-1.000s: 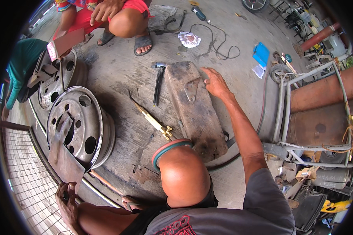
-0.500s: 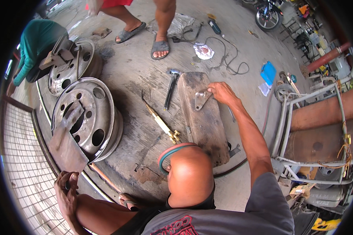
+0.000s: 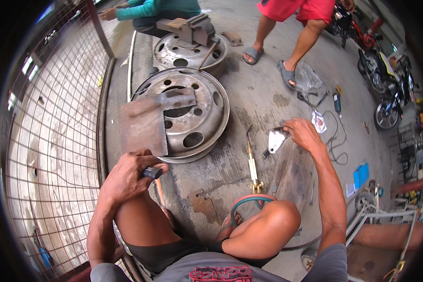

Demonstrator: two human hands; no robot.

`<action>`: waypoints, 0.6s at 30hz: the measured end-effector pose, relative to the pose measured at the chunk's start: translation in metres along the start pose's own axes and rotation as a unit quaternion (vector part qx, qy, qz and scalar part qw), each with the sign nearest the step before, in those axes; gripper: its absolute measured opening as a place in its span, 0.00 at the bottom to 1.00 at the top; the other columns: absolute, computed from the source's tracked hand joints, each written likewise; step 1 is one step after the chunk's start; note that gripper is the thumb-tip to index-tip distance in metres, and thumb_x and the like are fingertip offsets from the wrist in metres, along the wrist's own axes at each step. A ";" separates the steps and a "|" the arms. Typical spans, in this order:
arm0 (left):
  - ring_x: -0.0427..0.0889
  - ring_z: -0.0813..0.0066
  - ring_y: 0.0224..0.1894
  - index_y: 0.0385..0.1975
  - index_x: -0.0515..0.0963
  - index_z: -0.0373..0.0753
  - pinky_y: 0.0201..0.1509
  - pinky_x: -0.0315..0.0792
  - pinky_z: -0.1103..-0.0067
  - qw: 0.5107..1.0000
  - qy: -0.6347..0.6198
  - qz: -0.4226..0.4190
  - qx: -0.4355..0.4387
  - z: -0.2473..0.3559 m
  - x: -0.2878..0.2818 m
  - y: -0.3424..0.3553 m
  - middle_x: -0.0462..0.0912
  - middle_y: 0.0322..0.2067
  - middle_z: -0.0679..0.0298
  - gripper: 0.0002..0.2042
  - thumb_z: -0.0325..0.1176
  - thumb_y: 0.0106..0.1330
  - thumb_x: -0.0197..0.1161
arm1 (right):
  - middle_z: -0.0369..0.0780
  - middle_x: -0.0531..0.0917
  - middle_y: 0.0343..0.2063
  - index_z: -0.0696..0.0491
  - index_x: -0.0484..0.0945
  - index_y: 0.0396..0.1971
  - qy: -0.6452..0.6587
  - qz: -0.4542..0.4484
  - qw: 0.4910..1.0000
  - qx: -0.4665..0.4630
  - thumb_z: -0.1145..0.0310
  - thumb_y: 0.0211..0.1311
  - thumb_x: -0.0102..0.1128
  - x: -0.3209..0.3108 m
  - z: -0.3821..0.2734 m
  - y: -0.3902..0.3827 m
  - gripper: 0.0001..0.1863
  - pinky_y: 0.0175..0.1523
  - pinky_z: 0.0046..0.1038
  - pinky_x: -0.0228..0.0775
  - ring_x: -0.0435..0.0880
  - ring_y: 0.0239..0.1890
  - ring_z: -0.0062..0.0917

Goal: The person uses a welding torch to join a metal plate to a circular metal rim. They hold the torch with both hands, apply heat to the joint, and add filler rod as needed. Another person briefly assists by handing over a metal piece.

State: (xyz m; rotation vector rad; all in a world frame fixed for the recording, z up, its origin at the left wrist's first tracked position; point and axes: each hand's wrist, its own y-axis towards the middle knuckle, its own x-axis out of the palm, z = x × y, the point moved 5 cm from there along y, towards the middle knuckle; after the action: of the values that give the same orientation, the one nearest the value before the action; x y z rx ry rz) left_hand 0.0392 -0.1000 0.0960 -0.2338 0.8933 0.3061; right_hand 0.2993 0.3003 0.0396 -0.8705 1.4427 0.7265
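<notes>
My right hand point(image 3: 305, 134) pinches a small metal bracket plate point(image 3: 277, 140), rounded at one end with a hole. It is held above the wooden block point(image 3: 293, 171). My left hand point(image 3: 129, 176) is closed around a short black object point(image 3: 152, 172) whose kind I cannot make out; that wrist is over my left knee. Just beyond the left hand, a rusty flat steel plate point(image 3: 143, 124) rests on a steel wheel rim point(image 3: 211, 117). Between my hands a brass cutting torch point(image 3: 253, 169) lies on the concrete, its red and green hoses point(image 3: 246, 199) looped by my knee.
A second rim point(image 3: 181, 62) carries a bench vise point(image 3: 190, 30); someone in a green top crouches behind it. Another person in red shorts point(image 3: 293, 10) stands ahead. Wire mesh point(image 3: 56, 141) runs along the left. A cable point(image 3: 338, 141) and motorcycle point(image 3: 385, 108) are at right.
My view has swung left. The bracket, previously against the wooden block, is now raised off it in my right hand. The black object now shows more plainly in my left hand.
</notes>
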 end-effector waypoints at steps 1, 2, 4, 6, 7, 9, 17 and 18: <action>0.84 0.48 0.37 0.40 0.89 0.34 0.44 0.76 0.63 0.999 0.010 0.006 0.032 -0.001 -0.001 -0.001 0.85 0.34 0.50 0.09 0.33 0.67 0.71 | 0.48 0.88 0.39 0.56 0.88 0.41 -0.006 0.017 0.999 -0.033 0.67 0.70 0.62 -0.005 -0.018 0.016 0.10 0.53 0.46 0.76 0.87 0.45 0.46; 0.84 0.47 0.37 0.40 0.89 0.34 0.44 0.76 0.62 0.999 0.005 0.010 0.053 -0.003 0.001 0.000 0.85 0.34 0.51 0.09 0.33 0.67 0.72 | 0.48 0.88 0.39 0.56 0.88 0.43 0.005 0.023 0.998 -0.055 0.67 0.70 0.62 -0.010 -0.033 0.030 0.10 0.53 0.45 0.77 0.87 0.45 0.47; 0.84 0.47 0.37 0.40 0.89 0.35 0.43 0.76 0.61 0.996 0.013 0.017 0.087 -0.002 0.001 0.000 0.85 0.34 0.51 0.09 0.34 0.67 0.72 | 0.48 0.88 0.40 0.55 0.88 0.47 0.043 0.042 0.993 -0.102 0.67 0.71 0.63 -0.013 -0.062 0.058 0.12 0.53 0.44 0.77 0.86 0.46 0.47; 0.84 0.47 0.38 0.41 0.89 0.36 0.44 0.76 0.60 0.997 0.001 0.013 0.078 -0.005 0.001 -0.001 0.85 0.34 0.51 0.09 0.31 0.65 0.71 | 0.49 0.89 0.43 0.55 0.89 0.47 0.093 0.065 0.984 -0.134 0.67 0.70 0.63 -0.014 -0.092 0.086 0.12 0.55 0.43 0.78 0.87 0.47 0.47; 0.84 0.47 0.38 0.41 0.89 0.36 0.44 0.76 0.60 0.997 -0.006 0.008 0.076 -0.003 0.001 0.002 0.85 0.34 0.51 0.09 0.30 0.64 0.71 | 0.49 0.89 0.44 0.55 0.89 0.47 0.117 0.075 0.979 -0.146 0.67 0.70 0.63 -0.013 -0.104 0.097 0.12 0.57 0.43 0.79 0.88 0.47 0.47; 0.84 0.46 0.43 0.48 0.89 0.45 0.50 0.78 0.57 0.998 -0.004 -0.031 0.059 -0.014 0.003 0.003 0.85 0.38 0.54 0.20 0.24 0.53 0.69 | 0.50 0.89 0.45 0.55 0.89 0.49 0.163 0.071 0.971 -0.161 0.67 0.70 0.63 -0.001 -0.129 0.120 0.13 0.58 0.42 0.78 0.88 0.48 0.47; 0.84 0.46 0.39 0.43 0.89 0.39 0.45 0.77 0.60 0.997 -0.019 -0.030 0.068 -0.026 0.000 -0.003 0.84 0.33 0.51 0.10 0.31 0.64 0.70 | 0.50 0.89 0.45 0.55 0.88 0.50 0.204 0.016 0.954 -0.221 0.67 0.70 0.65 0.023 -0.226 0.169 0.13 0.55 0.41 0.78 0.88 0.49 0.47; 0.84 0.46 0.40 0.43 0.89 0.39 0.45 0.77 0.60 0.997 -0.017 -0.036 0.060 -0.028 0.000 -0.003 0.84 0.33 0.51 0.10 0.32 0.64 0.70 | 0.51 0.89 0.45 0.55 0.88 0.50 0.202 0.005 0.955 -0.216 0.68 0.70 0.65 0.026 -0.232 0.174 0.13 0.55 0.41 0.78 0.88 0.49 0.47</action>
State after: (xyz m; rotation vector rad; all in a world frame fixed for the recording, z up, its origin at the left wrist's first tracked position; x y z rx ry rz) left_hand 0.0200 -0.1122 0.0790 -0.1477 0.8649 0.1887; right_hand 0.0305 0.1905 0.0170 -1.4133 1.6739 0.9296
